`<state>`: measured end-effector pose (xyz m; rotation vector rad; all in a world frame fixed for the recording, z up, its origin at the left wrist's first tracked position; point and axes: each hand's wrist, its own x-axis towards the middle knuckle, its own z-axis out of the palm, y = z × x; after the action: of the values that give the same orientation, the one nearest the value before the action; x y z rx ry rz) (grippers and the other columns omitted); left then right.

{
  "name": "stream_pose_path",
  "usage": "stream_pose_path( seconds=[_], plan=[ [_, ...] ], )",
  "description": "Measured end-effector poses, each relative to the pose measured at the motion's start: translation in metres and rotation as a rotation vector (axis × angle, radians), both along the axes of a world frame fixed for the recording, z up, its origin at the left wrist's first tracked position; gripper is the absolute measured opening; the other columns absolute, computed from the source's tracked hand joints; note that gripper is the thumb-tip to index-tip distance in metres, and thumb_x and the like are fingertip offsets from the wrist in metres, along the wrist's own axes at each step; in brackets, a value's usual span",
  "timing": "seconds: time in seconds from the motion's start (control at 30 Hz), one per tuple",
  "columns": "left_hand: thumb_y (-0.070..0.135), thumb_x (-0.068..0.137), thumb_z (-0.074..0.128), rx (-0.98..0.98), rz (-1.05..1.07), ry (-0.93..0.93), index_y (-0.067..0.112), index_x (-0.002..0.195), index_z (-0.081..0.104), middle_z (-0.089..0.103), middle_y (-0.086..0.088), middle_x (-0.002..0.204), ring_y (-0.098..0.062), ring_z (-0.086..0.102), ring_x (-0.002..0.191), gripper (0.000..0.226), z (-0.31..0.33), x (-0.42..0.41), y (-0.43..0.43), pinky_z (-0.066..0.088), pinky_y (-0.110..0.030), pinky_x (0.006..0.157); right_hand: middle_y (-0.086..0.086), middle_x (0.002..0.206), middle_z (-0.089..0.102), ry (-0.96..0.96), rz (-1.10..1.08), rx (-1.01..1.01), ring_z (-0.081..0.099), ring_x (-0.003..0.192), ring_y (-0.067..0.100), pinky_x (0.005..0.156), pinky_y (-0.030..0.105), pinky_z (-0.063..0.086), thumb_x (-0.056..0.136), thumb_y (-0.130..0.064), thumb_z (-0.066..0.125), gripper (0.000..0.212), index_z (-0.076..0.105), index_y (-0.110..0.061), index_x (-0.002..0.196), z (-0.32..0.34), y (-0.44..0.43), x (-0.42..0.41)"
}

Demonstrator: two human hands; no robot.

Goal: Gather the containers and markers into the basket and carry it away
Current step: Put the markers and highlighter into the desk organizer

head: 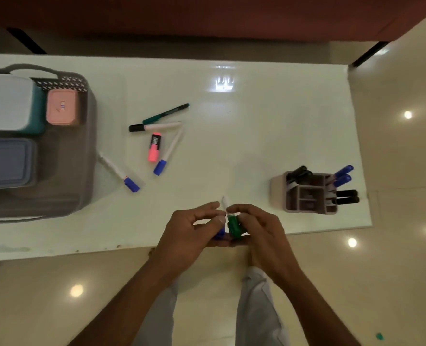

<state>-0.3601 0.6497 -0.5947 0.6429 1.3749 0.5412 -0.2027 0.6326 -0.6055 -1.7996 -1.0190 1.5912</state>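
A glossy white table (256,121) with a rectangular top is seen from above, and on its left end a grey plastic basket (82,171) with perforated walls and a curved handle is set. Inside it, three rounded-square boxes are packed: a teal box with a white lid (7,103), a small pink box (62,107) just beside it, and a blue-grey box (7,162) nearer the viewer. Loose on the table to the right of the basket are a slim green pen (165,113), a black-capped white marker (154,126), a stubby pink highlighter (154,147) and two blue-capped white markers (169,152) (119,172). Near the right edge a pale, compartmented holder (304,193) is filled with black- and blue-capped markers. At the near table edge, a green-capped marker (233,226) and a blue-capped one (219,233) are held between the left hand (189,236) and the right hand (261,233), fingers curled round them, well apart from the basket.
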Motion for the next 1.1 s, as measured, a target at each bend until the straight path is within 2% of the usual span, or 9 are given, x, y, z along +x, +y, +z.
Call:
stream_pose_path(
  seconds=[0.07, 0.17, 0.27, 0.4, 0.53, 0.63, 0.77, 0.9, 1.1],
  plan=[
    [0.01, 0.09, 0.065, 0.041, 0.026, -0.063, 0.026, 0.093, 0.076, 0.075, 0.004, 0.102, -0.009, 0.075, 0.082, 0.02, 0.016, 0.032, 0.0, 0.057, -0.021, 0.07, 0.007, 0.099, 0.072, 0.078, 0.046, 0.032, 0.071, 0.092, 0.023, 0.073, 0.03, 0.06, 0.095, -0.003, 0.038, 0.035, 0.068, -0.013, 0.111, 0.02, 0.001, 0.039],
    [0.008, 0.085, 0.068, 0.09, 0.009, -0.084, 0.018, 0.112, 0.072, 0.077, 0.001, 0.099, -0.015, 0.074, 0.092, 0.029, 0.032, 0.09, -0.006, 0.057, -0.029, 0.086, -0.009, 0.102, 0.072, -0.068, 0.249, 0.151, 0.068, 0.098, 0.009, 0.079, 0.02, 0.057, 0.088, 0.003, 0.059, 0.04, 0.065, -0.026, 0.114, 0.035, 0.0, 0.104],
    [0.006, 0.08, 0.075, 0.174, 0.068, 0.029, 0.021, 0.107, 0.074, 0.077, 0.005, 0.093, -0.013, 0.074, 0.087, 0.031, 0.039, 0.145, -0.012, 0.059, -0.027, 0.081, -0.025, 0.096, 0.068, -0.243, 0.299, 0.28, 0.065, 0.093, -0.002, 0.074, 0.008, 0.051, 0.078, -0.01, 0.076, 0.041, 0.062, -0.039, 0.104, 0.042, -0.001, 0.151],
    [0.006, 0.083, 0.072, 0.294, 0.175, 0.121, 0.017, 0.107, 0.073, 0.077, 0.003, 0.089, -0.013, 0.073, 0.081, 0.027, 0.028, 0.195, -0.01, 0.059, -0.023, 0.076, -0.043, 0.088, 0.059, -0.381, 0.297, 0.421, 0.062, 0.088, -0.01, 0.073, 0.007, 0.05, 0.086, -0.024, 0.067, 0.032, 0.057, -0.042, 0.111, 0.032, 0.0, 0.18],
    [0.013, 0.089, 0.067, 0.45, 0.065, 0.335, 0.025, 0.109, 0.067, 0.069, 0.015, 0.102, -0.009, 0.067, 0.095, 0.024, 0.001, 0.211, -0.01, 0.057, -0.022, 0.081, -0.042, 0.09, 0.052, -0.397, 0.244, 0.434, 0.059, 0.083, -0.015, 0.075, 0.003, 0.047, 0.088, -0.029, 0.061, 0.027, 0.054, -0.04, 0.112, 0.01, 0.011, 0.185],
    [0.018, 0.089, 0.061, 0.499, 0.038, 0.419, 0.023, 0.11, 0.066, 0.067, 0.013, 0.106, -0.01, 0.066, 0.098, 0.022, -0.015, 0.211, -0.013, 0.056, -0.02, 0.085, -0.029, 0.089, 0.059, -0.433, 0.299, 0.399, 0.061, 0.078, -0.002, 0.071, 0.008, 0.048, 0.089, -0.021, 0.066, 0.023, 0.061, -0.03, 0.11, -0.01, 0.019, 0.183],
    [0.013, 0.088, 0.058, 0.571, 0.068, 0.459, 0.015, 0.109, 0.067, 0.069, 0.007, 0.105, -0.008, 0.066, 0.099, 0.023, -0.022, 0.211, -0.012, 0.052, -0.013, 0.083, -0.018, 0.087, 0.059, -0.443, 0.34, 0.315, 0.057, 0.072, -0.004, 0.069, 0.005, 0.047, 0.09, -0.02, 0.065, 0.022, 0.062, -0.022, 0.112, -0.024, 0.032, 0.18],
    [0.014, 0.089, 0.057, 0.589, 0.071, 0.483, 0.012, 0.111, 0.067, 0.07, 0.003, 0.108, -0.01, 0.067, 0.1, 0.025, -0.036, 0.21, -0.015, 0.054, -0.022, 0.089, -0.009, 0.079, 0.063, -0.482, 0.394, 0.243, 0.061, 0.065, 0.006, 0.064, 0.023, 0.053, 0.094, -0.023, 0.059, 0.02, 0.059, -0.023, 0.114, -0.032, 0.042, 0.177],
    [0.014, 0.087, 0.061, 0.622, -0.007, 0.545, 0.01, 0.114, 0.069, 0.072, -0.004, 0.11, -0.008, 0.059, 0.107, 0.029, -0.063, 0.211, -0.01, 0.048, -0.018, 0.097, -0.014, 0.083, 0.062, -0.501, 0.403, 0.212, 0.059, 0.072, 0.003, 0.072, 0.012, 0.047, 0.095, -0.018, 0.058, 0.032, 0.056, -0.018, 0.127, -0.042, 0.041, 0.173]
  ],
)
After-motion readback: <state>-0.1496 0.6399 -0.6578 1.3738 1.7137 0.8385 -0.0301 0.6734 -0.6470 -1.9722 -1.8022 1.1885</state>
